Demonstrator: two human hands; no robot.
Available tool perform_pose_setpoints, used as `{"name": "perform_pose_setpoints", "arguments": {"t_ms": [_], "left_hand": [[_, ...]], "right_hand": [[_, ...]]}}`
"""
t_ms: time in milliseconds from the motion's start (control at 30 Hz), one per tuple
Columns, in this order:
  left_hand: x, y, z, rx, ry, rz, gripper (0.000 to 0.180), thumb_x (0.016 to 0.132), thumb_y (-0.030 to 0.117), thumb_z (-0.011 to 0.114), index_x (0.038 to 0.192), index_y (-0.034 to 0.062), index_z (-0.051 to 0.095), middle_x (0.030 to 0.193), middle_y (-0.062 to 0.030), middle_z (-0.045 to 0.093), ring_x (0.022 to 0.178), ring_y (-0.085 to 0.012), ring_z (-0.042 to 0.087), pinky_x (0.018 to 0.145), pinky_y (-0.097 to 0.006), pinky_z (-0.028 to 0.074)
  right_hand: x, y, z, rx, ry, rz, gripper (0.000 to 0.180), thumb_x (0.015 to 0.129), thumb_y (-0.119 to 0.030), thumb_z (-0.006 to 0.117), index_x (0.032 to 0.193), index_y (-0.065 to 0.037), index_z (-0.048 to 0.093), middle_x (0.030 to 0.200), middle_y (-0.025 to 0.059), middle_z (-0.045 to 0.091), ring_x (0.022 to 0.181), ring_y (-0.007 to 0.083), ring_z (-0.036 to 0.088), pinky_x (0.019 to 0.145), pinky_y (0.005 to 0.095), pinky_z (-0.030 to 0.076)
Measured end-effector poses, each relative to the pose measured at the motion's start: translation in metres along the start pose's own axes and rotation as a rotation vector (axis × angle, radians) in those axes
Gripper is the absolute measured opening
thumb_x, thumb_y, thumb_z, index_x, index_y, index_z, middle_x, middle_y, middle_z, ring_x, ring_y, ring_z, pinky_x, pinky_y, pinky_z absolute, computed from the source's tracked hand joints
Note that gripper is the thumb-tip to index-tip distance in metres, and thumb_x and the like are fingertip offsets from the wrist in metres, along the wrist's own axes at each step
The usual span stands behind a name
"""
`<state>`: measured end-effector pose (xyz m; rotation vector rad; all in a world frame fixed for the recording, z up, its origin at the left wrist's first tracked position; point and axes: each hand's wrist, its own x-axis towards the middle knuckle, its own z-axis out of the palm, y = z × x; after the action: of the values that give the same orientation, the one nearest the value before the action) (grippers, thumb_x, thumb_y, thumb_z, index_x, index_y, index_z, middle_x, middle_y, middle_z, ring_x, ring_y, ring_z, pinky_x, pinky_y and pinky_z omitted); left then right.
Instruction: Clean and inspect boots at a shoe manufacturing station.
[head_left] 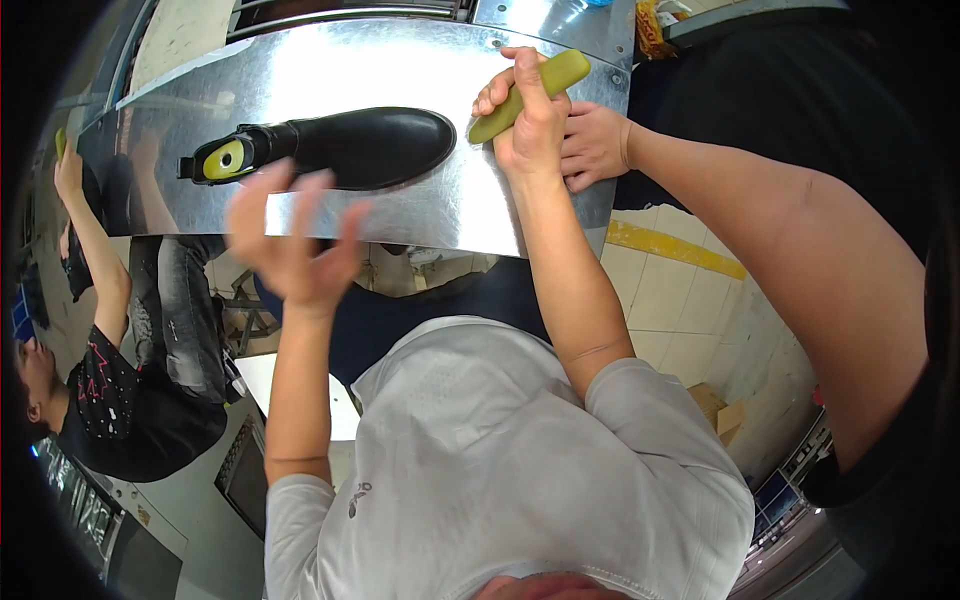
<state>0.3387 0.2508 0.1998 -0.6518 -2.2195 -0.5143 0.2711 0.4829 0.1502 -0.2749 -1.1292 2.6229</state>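
A black ankle boot (350,150) lies on its side on the shiny metal table (430,215), its toe pointing right. In its opening sits a yellow-green shoe last (222,159) with a round hole. My left hand (293,240) is smeared by motion near the boot's near side, fingers spread and holding nothing; it hides part of the boot's lower edge. Beyond the toe, my right hand (535,120) is closed round a long, rounded olive-green bar (560,75), tilted with its upper end to the right.
Another person's hand (597,145) rests on the table right beside my right wrist. At the far left a person in a black shirt (130,410) holds up a small green piece (60,143). A metal rail (350,12) runs behind the table.
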Motion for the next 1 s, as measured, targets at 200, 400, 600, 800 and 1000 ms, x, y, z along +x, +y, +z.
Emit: {"name": "perform_pose_setpoints", "arguments": {"t_ms": [200, 400, 600, 800, 1000], "left_hand": [[-0.010, -0.070, -0.015, -0.532, 0.047, -0.759, 0.085, 0.078, 0.005, 0.077, 0.146, 0.0008, 0.027, 0.140, -0.0153, 0.042, 0.134, -0.0268, 0.038, 0.113, -0.040, 0.025], [-0.029, -0.078, -0.029, -0.482, -0.239, -0.749, 0.074, 0.070, 0.003, 0.082, 0.136, 0.0043, 0.048, 0.111, -0.0067, 0.062, 0.102, -0.0166, 0.060, 0.093, -0.031, 0.047], [-0.066, -0.052, -0.036, -0.792, -0.208, -1.033, 0.048, 0.071, -0.002, 0.081, 0.115, -0.0014, 0.062, 0.113, -0.0091, 0.065, 0.102, -0.0156, 0.060, 0.095, -0.030, 0.046], [-0.067, -0.026, -0.037, -0.643, -0.211, -1.034, 0.039, 0.074, 0.002, 0.082, 0.109, -0.0025, 0.064, 0.103, -0.0058, 0.067, 0.092, -0.0133, 0.062, 0.086, -0.027, 0.049], [-0.052, 0.003, -0.035, -0.564, -0.193, -1.005, 0.031, 0.077, 0.003, 0.079, 0.105, -0.0031, 0.067, 0.097, -0.0056, 0.069, 0.086, -0.0108, 0.064, 0.079, -0.025, 0.052]], "right_hand": [[0.001, 0.009, 0.013, 0.139, -0.035, 0.011, 0.034, 0.093, -0.034, 0.065, 0.089, -0.002, 0.055, 0.054, 0.0034, 0.046, 0.044, 0.0147, 0.047, 0.044, 0.0295, 0.041], [0.021, 0.028, 0.026, 0.124, -0.024, 0.019, 0.037, 0.090, -0.034, 0.068, 0.077, -0.003, 0.053, 0.051, 0.0022, 0.044, 0.040, 0.0145, 0.045, 0.041, 0.0296, 0.040], [0.039, 0.045, 0.043, 0.034, -0.300, 0.074, 0.042, 0.089, -0.040, 0.068, 0.070, -0.005, 0.054, 0.049, 0.0009, 0.039, 0.043, 0.0138, 0.040, 0.046, 0.0292, 0.037], [0.026, 0.049, 0.041, 0.111, -0.273, 0.068, 0.040, 0.087, -0.036, 0.072, 0.067, -0.006, 0.055, 0.048, 0.0003, 0.040, 0.041, 0.0110, 0.039, 0.043, 0.0260, 0.033], [0.002, 0.057, 0.048, 0.154, -0.162, 0.107, 0.040, 0.088, -0.037, 0.070, 0.069, -0.007, 0.052, 0.049, -0.0003, 0.039, 0.040, 0.0108, 0.037, 0.042, 0.0261, 0.032]]}}
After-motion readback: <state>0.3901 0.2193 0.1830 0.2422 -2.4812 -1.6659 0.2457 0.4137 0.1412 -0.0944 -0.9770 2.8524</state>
